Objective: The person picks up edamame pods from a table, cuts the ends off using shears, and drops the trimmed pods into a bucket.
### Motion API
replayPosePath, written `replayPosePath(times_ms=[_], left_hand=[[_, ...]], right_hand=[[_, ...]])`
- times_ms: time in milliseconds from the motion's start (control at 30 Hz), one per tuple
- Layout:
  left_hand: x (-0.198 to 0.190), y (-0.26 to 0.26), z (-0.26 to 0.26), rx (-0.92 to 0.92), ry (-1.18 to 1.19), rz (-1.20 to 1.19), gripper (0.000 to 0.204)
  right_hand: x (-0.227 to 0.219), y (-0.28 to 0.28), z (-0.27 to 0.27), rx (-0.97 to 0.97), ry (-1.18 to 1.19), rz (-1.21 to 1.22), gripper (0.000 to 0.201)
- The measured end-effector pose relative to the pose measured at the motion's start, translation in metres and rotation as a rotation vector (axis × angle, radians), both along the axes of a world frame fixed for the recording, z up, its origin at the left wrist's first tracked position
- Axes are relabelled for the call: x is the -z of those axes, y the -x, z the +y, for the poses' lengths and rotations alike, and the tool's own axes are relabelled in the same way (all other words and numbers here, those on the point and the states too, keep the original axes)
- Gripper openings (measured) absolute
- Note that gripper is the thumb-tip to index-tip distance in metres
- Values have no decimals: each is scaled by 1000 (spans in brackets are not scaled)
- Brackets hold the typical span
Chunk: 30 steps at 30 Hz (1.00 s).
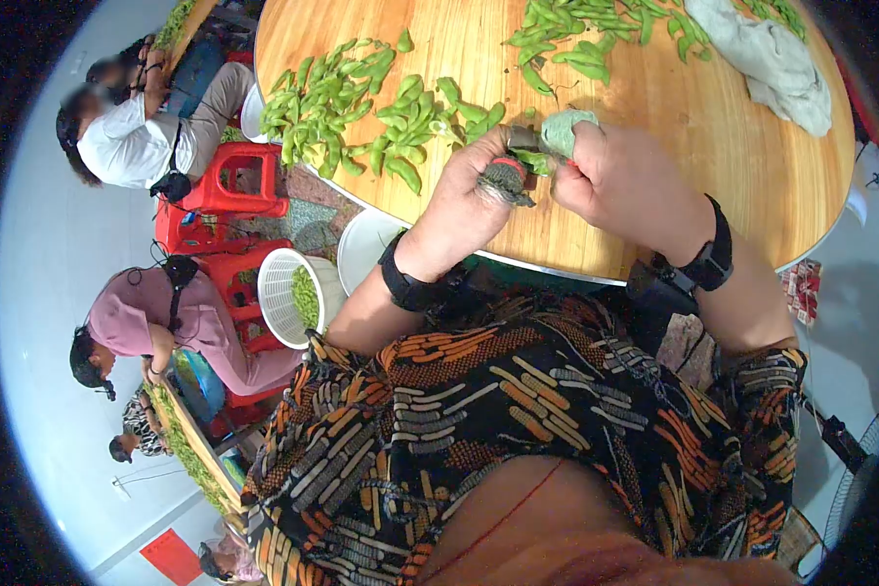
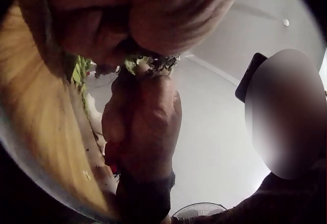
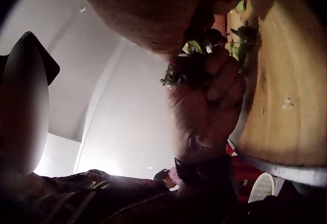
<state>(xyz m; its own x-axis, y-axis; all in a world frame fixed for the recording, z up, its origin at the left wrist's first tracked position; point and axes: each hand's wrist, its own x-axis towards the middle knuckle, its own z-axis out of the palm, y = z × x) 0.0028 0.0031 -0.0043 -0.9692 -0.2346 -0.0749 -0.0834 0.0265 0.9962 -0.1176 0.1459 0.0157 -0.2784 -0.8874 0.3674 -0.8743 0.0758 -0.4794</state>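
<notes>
Both hands meet over the front of the round wooden table [image 1: 674, 117], fingertips close together. A green soybean pod [image 1: 534, 162] is pinched between them. My left hand [image 1: 464, 210] holds it from the left, its thumb wrapped in a dark, worn covering [image 1: 505, 178] with a red band. My right hand [image 1: 635, 186] grips the pod from the right with curled fingers; a pale green wrap [image 1: 565, 132] covers a fingertip. In the left wrist view, the right hand [image 2: 145, 127] faces the near left hand. The right wrist view shows the left hand [image 3: 204, 101] opposite, fingers curled.
Loose soybean pods [image 1: 332, 98] lie left of the hands, with another pile [image 1: 596, 29] at the far side. A crumpled pale cloth [image 1: 767, 63] rests at right. A white basket [image 1: 285, 293] with green contents stands by red stools [image 1: 234, 181]; other people sit at left.
</notes>
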Motion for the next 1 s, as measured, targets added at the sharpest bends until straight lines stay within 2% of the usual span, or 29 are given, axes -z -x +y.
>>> replayPosePath(times_ms=[100, 167, 300, 367, 400, 467, 533, 600, 633, 667, 733, 800, 833, 867, 933, 967, 1000], left_hand=[[-1, 0, 1, -41, -124, -47, 21], [3, 1, -1, 7, 310, 142, 19], [9, 1, -1, -33, 292, 91, 20], [13, 3, -2, -169, -176, 66, 16], [12, 4, -4, -169, -177, 67, 16], [7, 0, -9, -175, -533, 51, 18], [2, -7, -18, -139, -626, 110, 19], [-17, -24, -26, 100, -820, 52, 22], [-13, -38, -27, 115, -900, 6, 23], [-24, -51, -26, 126, -849, -108, 24], [-11, -71, -35, 401, -578, -216, 23], [3, -82, -32, 511, -450, -215, 21], [25, -88, -30, 543, -318, -221, 19], [39, -94, -30, 512, -326, -376, 24], [62, -93, -31, 526, -133, -380, 30], [67, -90, -29, 527, -135, -366, 30], [70, -86, -27, 475, 69, -298, 31]], right_hand=[[1, -1, -2, 0, -7, -11, 22], [1, -1, -3, -13, -29, -10, 23], [-1, -2, -4, -1, -59, 11, 22], [-5, -3, -4, 36, 7, -104, 22], [-6, -1, -5, 36, 6, -103, 22], [-4, 4, -4, 70, -6, -145, 13], [1, 10, -5, 114, -37, -167, 16], [7, 16, -5, 161, -75, -186, 19], [9, 19, -5, 103, -125, -80, 22], [11, 22, -4, 43, -175, 26, 25], [16, 32, -4, 72, -175, 20, 28], [10, 34, 0, 102, -177, 17, 31], [-2, 35, 3, 145, -283, 21, 30], [-10, 34, 3, 190, -388, 27, 31], [-5, 28, 2, 204, -370, 91, 30], [-2, 23, 0, 214, -349, 146, 30], [-4, 16, -4, 216, -354, 160, 30]])
